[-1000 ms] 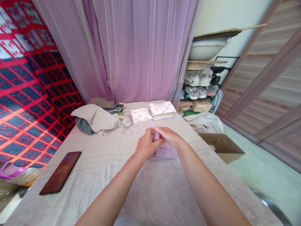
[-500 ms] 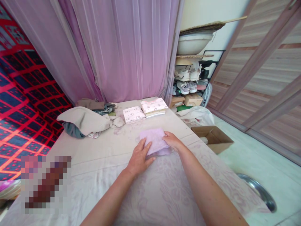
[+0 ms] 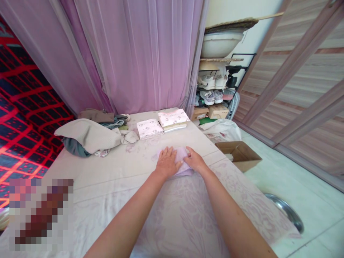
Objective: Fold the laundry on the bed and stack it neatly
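matt lilac cloth (image 3: 181,154), glossy metal basin (image 3: 289,210), matt cardboard box (image 3: 245,164)

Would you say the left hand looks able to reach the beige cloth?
Probably yes: only patterned cover shows between the left hand and the beige cloth, though the hand rests on lilac cloth.

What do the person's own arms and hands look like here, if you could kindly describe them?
Both the left hand and the right hand are bare, with no gloves, rings or bracelets visible. No watch or sleeve shows on the left forearm or right forearm. The upper arms are out of view.
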Available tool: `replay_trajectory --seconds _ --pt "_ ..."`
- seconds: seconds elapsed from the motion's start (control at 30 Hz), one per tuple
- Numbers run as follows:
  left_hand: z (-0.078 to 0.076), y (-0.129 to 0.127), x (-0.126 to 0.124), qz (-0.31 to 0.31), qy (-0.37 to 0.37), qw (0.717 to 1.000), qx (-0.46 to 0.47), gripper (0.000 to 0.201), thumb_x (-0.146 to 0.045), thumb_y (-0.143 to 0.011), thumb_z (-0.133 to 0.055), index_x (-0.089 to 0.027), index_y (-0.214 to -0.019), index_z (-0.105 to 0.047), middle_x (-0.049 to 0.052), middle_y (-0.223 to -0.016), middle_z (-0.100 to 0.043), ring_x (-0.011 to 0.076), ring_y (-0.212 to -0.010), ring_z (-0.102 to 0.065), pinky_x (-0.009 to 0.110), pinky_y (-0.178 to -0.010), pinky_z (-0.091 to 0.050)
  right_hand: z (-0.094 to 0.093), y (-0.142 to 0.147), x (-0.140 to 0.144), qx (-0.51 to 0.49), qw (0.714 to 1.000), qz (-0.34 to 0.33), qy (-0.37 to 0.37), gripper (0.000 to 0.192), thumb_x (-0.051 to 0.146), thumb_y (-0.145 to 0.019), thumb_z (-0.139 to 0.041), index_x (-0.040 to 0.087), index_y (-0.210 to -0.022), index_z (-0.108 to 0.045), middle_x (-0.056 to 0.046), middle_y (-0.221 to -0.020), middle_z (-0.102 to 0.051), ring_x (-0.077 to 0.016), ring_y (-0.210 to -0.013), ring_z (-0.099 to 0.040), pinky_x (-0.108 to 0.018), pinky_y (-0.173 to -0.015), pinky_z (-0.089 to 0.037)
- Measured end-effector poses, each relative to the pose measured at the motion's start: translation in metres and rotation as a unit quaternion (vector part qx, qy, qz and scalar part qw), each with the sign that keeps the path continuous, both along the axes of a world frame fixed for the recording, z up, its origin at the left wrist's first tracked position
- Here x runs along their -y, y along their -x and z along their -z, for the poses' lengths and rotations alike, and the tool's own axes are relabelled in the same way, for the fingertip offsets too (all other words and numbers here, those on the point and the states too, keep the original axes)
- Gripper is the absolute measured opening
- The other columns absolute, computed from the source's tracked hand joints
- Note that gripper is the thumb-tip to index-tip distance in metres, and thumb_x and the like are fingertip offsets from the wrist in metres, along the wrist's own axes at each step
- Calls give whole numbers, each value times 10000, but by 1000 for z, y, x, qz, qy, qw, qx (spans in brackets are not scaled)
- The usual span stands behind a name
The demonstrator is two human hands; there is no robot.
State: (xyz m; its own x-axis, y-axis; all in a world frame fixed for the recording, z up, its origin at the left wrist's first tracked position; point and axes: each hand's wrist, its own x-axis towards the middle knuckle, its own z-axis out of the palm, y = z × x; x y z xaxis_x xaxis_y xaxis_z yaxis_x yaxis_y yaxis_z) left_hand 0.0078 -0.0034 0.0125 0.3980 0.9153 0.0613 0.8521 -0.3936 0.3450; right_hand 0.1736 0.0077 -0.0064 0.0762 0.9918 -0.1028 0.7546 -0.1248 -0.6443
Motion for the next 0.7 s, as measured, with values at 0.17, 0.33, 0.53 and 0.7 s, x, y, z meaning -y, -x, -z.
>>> replay_trajectory --seconds 0.17,0.33,0.53,0.7 --pt "14 4 8 15 -23 999 -15 670 -541 -851 -486 -132 -1380 -453 159 -1509 -338 351 -1414 -220 523 -1151 -142 4 -3 8 -16 999 17 23 605 261 -805 -560 167 -1387 -423 -37 -959 -686 -158 -789 -625 -245 -697 -444" --pt "17 6 9 12 -31 999 -4 682 -568 -820 -525 -167 -1369 -469 144 -1482 -388 360 -1395 -259 535 -1144 -156 -1 -8 10 43 997 24 52 553 453 -839 -537 131 -1287 -536 -90 -965 -701 -205 -855 -643 -277 -714 -436" --pt "20 5 6 6 -28 1000 9 702 -580 -803 -547 -168 -1365 -473 144 -1479 -392 358 -1396 -257 543 -1146 -144 -9 -4 -6 59 994 -5 90 406 535 -791 -568 155 -862 -692 -105 -867 -712 -213 -806 -639 -274 -653 -413" --pt "18 27 4 22 -11 996 83 656 -541 -867 -481 -180 -1409 -402 130 -1522 -322 286 -1421 -230 481 -1150 -202 -12 5 0 -11 999 -17 48 187 353 -708 -633 180 -773 -604 -19 -760 -657 -156 -696 -581 -243 -600 -391"
